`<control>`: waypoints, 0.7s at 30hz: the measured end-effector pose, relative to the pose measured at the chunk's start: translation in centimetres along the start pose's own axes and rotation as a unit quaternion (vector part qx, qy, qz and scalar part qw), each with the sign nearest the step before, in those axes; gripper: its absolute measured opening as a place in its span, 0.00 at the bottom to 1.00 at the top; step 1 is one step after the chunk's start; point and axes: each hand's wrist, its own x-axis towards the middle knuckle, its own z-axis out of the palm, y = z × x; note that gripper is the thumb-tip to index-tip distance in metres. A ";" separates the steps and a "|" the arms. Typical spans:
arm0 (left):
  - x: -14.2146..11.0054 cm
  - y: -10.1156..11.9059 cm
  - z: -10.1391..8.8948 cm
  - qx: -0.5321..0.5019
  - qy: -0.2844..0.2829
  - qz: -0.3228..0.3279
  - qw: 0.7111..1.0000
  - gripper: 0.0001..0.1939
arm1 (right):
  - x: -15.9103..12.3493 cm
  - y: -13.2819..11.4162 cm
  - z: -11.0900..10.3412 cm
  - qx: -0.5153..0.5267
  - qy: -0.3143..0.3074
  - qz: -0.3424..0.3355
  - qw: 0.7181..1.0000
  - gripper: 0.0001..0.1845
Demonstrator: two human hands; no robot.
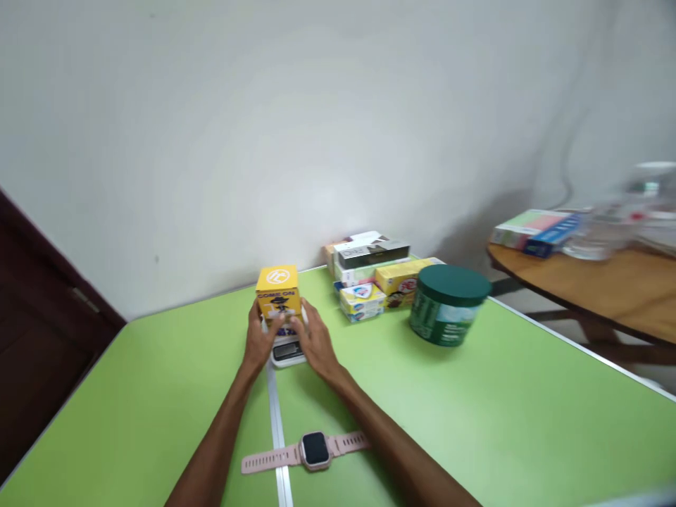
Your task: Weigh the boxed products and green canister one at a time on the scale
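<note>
A yellow box point(277, 289) with dark print stands upright on a small white digital scale point(288, 362), whose display faces me. My left hand point(260, 336) grips the box's lower left side, thumb across its front. From the right, my right hand point(315, 339) is closed on the same box, its thumb meeting the front near the other thumb. The hands cover the box's lower sides and part of the scale. Between my forearms lies a smartwatch point(315, 449) with a pink strap, stretched flat on the green table point(174, 394).
Right of the hands are a stack of boxes point(374, 252), a small yellow-white box point(362, 303), a yellow box lying flat point(396, 282) and a green lidded tub point(448, 304). A wooden table point(596, 285) with boxes and clear containers stands far right. A wall point(296, 141) rises behind.
</note>
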 end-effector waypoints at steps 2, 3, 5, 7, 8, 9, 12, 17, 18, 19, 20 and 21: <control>0.7 0.8 0.4 -0.056 -0.043 -0.042 0.997 0.34 | 0.6 -0.2 1.1 -0.010 0.012 -0.006 1.000 0.34; 0.7 1.1 0.5 -0.077 -0.053 -0.058 0.994 0.34 | 0.8 -0.1 1.4 -0.016 0.020 -0.011 1.000 0.33; 0.1 1.6 0.8 -0.092 -0.047 -0.066 0.992 0.34 | 0.8 -0.2 1.1 -0.027 0.032 -0.029 0.999 0.32; -0.9 2.2 1.2 -0.097 -0.038 -0.057 0.993 0.33 | 0.4 -0.8 -0.3 -0.032 0.039 -0.054 0.997 0.31; -1.6 2.7 1.5 -0.099 -0.036 -0.049 0.993 0.32 | 0.2 -1.2 -1.4 -0.033 0.041 -0.067 0.996 0.31; -2.2 3.2 1.9 -0.101 -0.034 -0.038 0.994 0.31 | -0.1 -1.7 -2.7 -0.031 0.042 -0.078 0.996 0.31; -4.0 5.2 4.0 -0.112 -0.051 -0.001 0.992 0.28 | -1.0 -3.2 -7.2 -0.024 0.053 -0.087 0.995 0.31; -6.7 7.2 9.9 -0.112 -0.105 0.049 0.987 0.24 | -2.9 -2.4 -14.8 -0.037 0.081 -0.037 0.995 0.30; -7.2 7.2 11.2 -0.110 -0.116 0.052 0.986 0.23 | -3.3 -1.7 -16.0 -0.040 0.085 -0.020 0.995 0.29; -7.7 7.1 12.5 -0.108 -0.128 0.051 0.985 0.22 | -3.7 -0.9 -17.1 -0.043 0.088 -0.004 0.995 0.29; -8.1 6.8 13.8 -0.106 -0.140 0.048 0.983 0.22 | -4.1 0.0 -18.1 -0.046 0.092 0.012 0.995 0.29; -8.4 6.5 14.9 -0.104 -0.150 0.044 0.982 0.22 | -4.3 0.8 -18.9 -0.049 0.095 0.025 0.994 0.29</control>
